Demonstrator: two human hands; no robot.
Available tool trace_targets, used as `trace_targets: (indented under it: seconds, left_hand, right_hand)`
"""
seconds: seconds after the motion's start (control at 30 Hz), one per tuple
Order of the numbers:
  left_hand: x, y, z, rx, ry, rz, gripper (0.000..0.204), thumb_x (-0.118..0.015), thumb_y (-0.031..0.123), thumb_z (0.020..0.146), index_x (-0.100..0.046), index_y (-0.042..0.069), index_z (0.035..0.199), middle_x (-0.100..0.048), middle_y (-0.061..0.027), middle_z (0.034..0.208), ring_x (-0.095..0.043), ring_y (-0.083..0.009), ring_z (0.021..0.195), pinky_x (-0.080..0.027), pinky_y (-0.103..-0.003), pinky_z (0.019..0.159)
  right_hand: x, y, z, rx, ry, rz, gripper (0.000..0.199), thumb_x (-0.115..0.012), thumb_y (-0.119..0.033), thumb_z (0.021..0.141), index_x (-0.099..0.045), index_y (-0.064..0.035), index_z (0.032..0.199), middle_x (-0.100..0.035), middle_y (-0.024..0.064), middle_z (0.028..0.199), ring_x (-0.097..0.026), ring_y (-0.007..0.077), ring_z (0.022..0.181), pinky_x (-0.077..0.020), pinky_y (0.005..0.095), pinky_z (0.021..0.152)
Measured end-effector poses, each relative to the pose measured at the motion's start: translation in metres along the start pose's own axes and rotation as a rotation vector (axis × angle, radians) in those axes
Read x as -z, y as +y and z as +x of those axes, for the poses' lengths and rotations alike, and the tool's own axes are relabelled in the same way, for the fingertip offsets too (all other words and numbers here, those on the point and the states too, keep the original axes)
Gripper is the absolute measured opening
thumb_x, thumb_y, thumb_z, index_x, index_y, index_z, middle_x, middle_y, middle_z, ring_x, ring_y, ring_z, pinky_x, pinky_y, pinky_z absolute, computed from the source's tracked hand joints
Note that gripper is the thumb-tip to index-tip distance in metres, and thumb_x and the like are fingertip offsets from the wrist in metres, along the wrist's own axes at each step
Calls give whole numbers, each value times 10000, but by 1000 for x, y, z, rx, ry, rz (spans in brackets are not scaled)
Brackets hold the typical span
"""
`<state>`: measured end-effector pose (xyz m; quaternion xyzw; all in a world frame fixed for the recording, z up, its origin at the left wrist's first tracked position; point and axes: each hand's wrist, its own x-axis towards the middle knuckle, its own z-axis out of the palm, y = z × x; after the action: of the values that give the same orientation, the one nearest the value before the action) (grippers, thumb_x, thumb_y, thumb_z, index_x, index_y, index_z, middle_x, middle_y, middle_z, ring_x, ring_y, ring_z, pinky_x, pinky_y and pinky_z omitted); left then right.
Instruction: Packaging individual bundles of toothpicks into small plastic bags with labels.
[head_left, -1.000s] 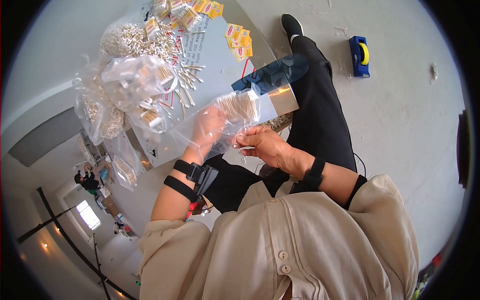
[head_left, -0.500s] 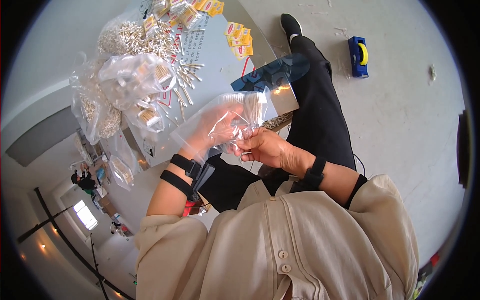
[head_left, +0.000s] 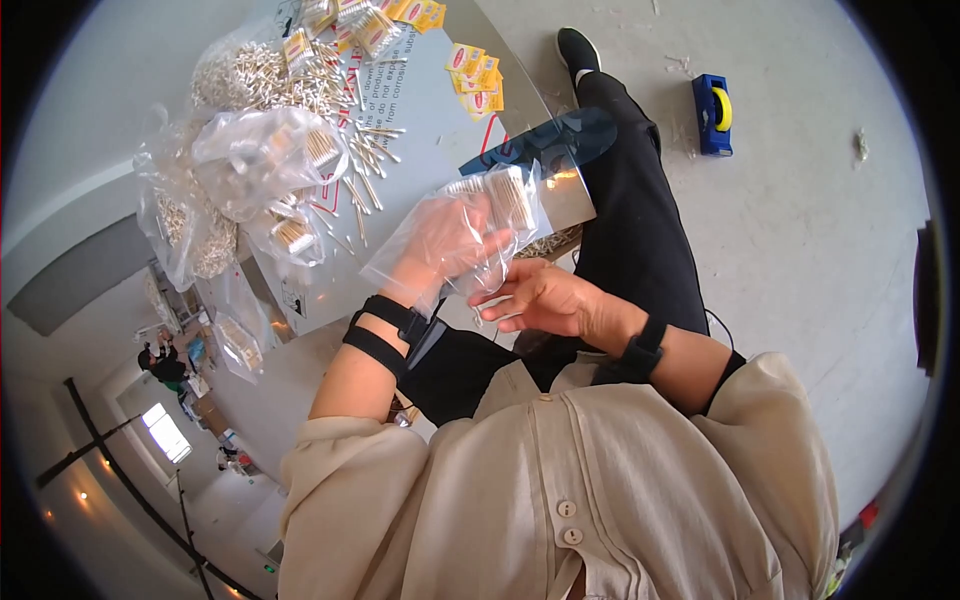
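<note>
My left hand (head_left: pixel 447 238) shows through a clear plastic bag (head_left: pixel 395 262) and grips it; I cannot tell whether the hand is inside the bag or behind it. Bundles of cotton swabs (head_left: pixel 511 198) with white tips and pale sticks sit in the bag's far end, past my left fingers. At the bag's near right edge is my right hand (head_left: pixel 553 300), its fingers apart and slightly bent, the tips close to the plastic. Something small and white (head_left: pixel 477 317) hangs by those fingertips, too small to name.
Loose cotton swabs (head_left: pixel 285 78) lie heaped on the grey table (head_left: pixel 440 130), beside clear bags (head_left: pixel 245 160) with bundled swabs. Yellow cards (head_left: pixel 477 80) lie near the table's right edge, by a dark translucent sheet (head_left: pixel 560 140). A blue tape dispenser (head_left: pixel 712 115) is on the floor.
My right hand has loosened from the bag's edge and its fingers have spread. My left hand and the bag have shifted slightly right, and the swab bundles have tilted.
</note>
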<state>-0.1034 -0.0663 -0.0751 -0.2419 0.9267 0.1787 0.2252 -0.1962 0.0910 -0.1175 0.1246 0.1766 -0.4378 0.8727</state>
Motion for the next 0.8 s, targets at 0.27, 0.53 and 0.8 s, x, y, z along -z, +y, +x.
trace_targets:
  seconds: [0.27, 0.53, 0.8]
  left_hand:
    - [-5, -2, 1, 19, 62, -33, 464, -628, 465, 802, -594, 8, 877, -654, -213, 801, -634, -406, 739, -506, -485, 671]
    - [-3, -4, 0, 28, 40, -76, 482, -618, 477, 808, -582, 0, 860, -632, -227, 729, -626, -420, 725, -494, -495, 638]
    - [-15, -9, 5, -26, 159, 16, 433, -599, 468, 832, -544, 39, 803, -609, -207, 655, -611, -402, 639, -488, -474, 574]
  right_hand:
    - [-10, -19, -9, 178, 436, -336, 249, -614, -102, 866, -563, 61, 1047, -644, 154, 905, -673, 211, 702, -509, 284, 542]
    - [-3, -20, 13, 388, 609, -484, 145, -516, -63, 913, -616, 42, 919, -648, 113, 709, -654, 164, 548, -455, 235, 406]
    - [1, -22, 16, 421, 590, -443, 206, -468, -49, 931, -609, 30, 804, -629, 97, 640, -583, 130, 471, -452, 231, 417]
